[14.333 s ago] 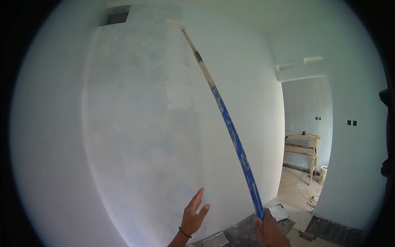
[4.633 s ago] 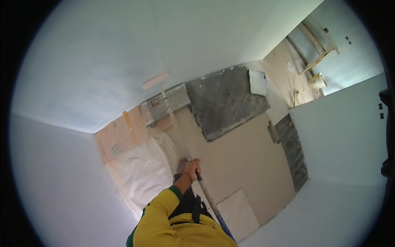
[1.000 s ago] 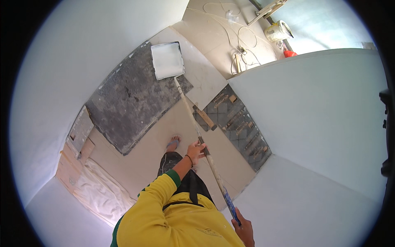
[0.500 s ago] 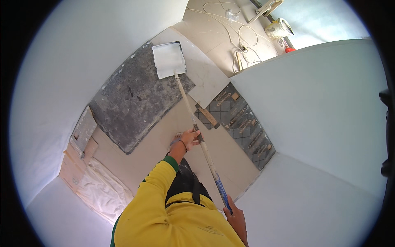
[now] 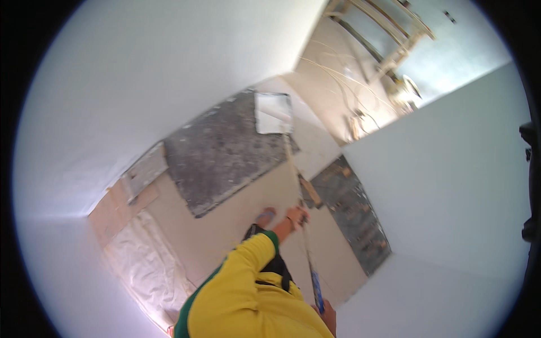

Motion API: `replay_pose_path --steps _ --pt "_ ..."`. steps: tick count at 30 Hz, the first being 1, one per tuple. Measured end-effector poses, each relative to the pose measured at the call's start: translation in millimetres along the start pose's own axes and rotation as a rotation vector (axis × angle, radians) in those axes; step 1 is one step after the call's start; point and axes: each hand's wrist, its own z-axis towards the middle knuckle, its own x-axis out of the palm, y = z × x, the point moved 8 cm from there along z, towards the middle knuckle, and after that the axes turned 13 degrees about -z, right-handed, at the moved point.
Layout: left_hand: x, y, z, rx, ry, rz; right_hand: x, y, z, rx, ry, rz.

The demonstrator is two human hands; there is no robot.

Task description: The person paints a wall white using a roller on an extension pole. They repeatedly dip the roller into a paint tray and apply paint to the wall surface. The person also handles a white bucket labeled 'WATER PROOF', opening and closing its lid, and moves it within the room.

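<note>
A long roller pole slants from a white paint tray on the floor down to my body. Its roller end lies in the tray's white paint, slightly blurred. My left hand is closed round the middle of the pole. Lower down, my right hand grips it just below the blue, paint-worn section of the shaft. Both arms reach forward from yellow sleeves, and a bare foot in a sandal shows beside my left wrist.
A grey, paint-spotted sheet covers the floor at left. Pale walls stand close on both sides. Dark printed cardboard lies right, with a wood piece. Beyond are a bucket, cables and a wooden frame.
My view has swung, so the tray and floor sit lower and further right in the picture. The roller now shows more plainly in the tray. Both hands keep their hold on the pole.
</note>
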Motion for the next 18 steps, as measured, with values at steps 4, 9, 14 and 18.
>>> replay_pose_path --steps 4,9,14,18 --pt "-47.0 74.9 -88.5 -0.141 -0.127 0.047 80.9 -54.3 -71.5 -0.067 -0.042 -0.074" --pt "-102.7 101.9 -199.5 0.018 0.035 0.026 187.0 -110.4 -161.4 -0.093 -0.071 -0.075" --pt "-110.1 75.6 -343.7 0.193 0.179 0.087 259.5 -127.0 -228.5 -0.074 -0.100 -0.031" --pt "-94.1 38.9 -454.7 0.268 0.253 0.101 299.0 -127.3 -266.8 0.000 -0.106 0.009"
